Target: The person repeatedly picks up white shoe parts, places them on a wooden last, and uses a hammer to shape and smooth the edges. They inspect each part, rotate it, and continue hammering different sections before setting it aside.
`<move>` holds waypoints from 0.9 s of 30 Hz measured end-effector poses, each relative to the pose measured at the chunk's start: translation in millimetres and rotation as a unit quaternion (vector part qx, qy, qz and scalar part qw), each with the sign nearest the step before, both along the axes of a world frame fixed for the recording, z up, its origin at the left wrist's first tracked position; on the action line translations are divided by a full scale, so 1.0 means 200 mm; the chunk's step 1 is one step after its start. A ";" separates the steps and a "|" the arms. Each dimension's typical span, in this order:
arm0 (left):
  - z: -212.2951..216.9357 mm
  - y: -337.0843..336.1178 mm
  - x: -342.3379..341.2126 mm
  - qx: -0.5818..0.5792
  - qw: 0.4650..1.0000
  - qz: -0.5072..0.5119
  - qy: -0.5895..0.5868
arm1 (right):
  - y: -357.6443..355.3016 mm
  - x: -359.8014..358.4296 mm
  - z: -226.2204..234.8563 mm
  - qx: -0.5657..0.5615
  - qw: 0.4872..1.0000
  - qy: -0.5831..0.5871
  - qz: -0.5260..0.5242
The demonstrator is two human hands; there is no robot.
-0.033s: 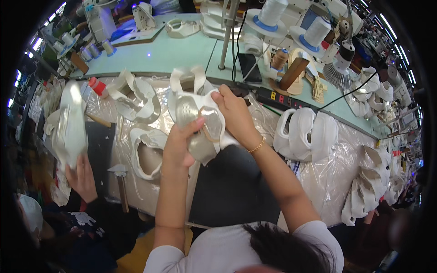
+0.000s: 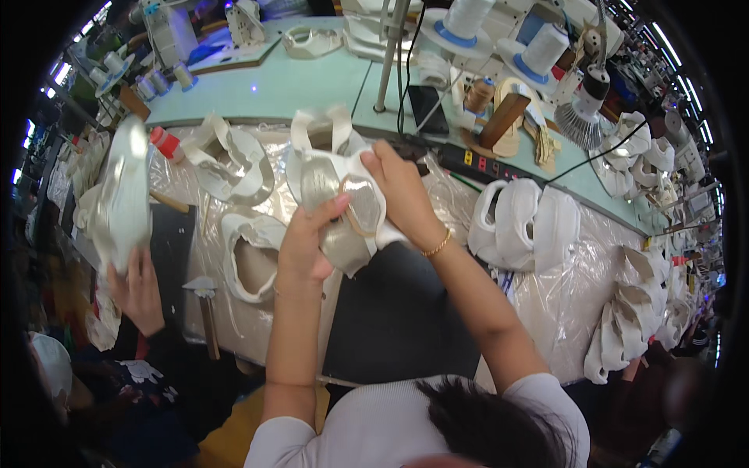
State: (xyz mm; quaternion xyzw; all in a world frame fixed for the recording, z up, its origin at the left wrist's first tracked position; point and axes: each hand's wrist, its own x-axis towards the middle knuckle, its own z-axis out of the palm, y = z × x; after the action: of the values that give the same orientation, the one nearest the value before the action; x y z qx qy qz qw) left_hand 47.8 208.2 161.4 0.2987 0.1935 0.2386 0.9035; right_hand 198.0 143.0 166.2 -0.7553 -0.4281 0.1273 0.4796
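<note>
Both my hands hold a white shoe upper (image 2: 360, 204) with silvery-grey, glossy panels, raised above the bench. My left hand (image 2: 303, 242) grips its lower left side, the thumb lying across the silvery panel. On the upper right side, my right hand (image 2: 398, 187) is closed round the white edge; some of its fingers are hidden behind the piece. Just beyond my hands stands another white shoe upper (image 2: 331, 125), partly covered by the held one. Below the held piece lies a black mat (image 2: 406, 320).
More white uppers (image 2: 234, 160) lie left, with one (image 2: 253, 257) nearer me. Stacked uppers (image 2: 527, 226) stand right. A hammer (image 2: 209, 316), a red-capped bottle (image 2: 165, 144) and a power strip (image 2: 484, 171) are around. At left, a co-worker's hand (image 2: 139, 292) holds a shiny pale piece (image 2: 121, 195).
Very little differs. The co-worker's shiny piece at left has tilted and shifted slightly. My hands keep the same hold on the shoe upper.
</note>
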 end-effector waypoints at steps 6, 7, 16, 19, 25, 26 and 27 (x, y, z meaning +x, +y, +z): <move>-0.06 0.01 -0.03 0.027 0.999 -0.002 -0.028 | 0.01 -0.01 -0.04 0.037 0.999 -0.032 0.000; -0.07 0.01 -0.03 0.016 0.999 -0.020 -0.031 | 0.00 -0.03 -0.04 0.024 1.000 -0.003 -0.007; -0.12 0.03 -0.01 0.066 0.997 -0.020 -0.028 | 0.02 -0.01 -0.10 0.034 0.999 0.006 0.022; -0.12 0.01 0.00 0.033 0.998 -0.008 -0.051 | 0.01 0.00 -0.08 0.008 0.999 0.000 0.033; -0.12 -0.02 0.01 -0.088 0.994 0.013 -0.070 | 0.00 0.00 -0.06 -0.016 0.998 -0.044 0.031; -0.12 -0.02 0.02 -0.109 0.990 0.001 -0.085 | 0.00 0.00 -0.06 -0.030 0.998 -0.027 0.042; -0.11 -0.02 0.01 -0.101 0.993 0.008 -0.061 | 0.00 0.00 -0.06 -0.021 0.998 -0.052 0.034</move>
State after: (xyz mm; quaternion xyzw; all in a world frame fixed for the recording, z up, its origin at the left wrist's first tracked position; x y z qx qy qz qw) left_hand 50.4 203.5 139.0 0.1893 0.1633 0.2433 0.9372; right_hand 198.8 142.1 154.1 -0.7561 -0.4750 0.1131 0.4359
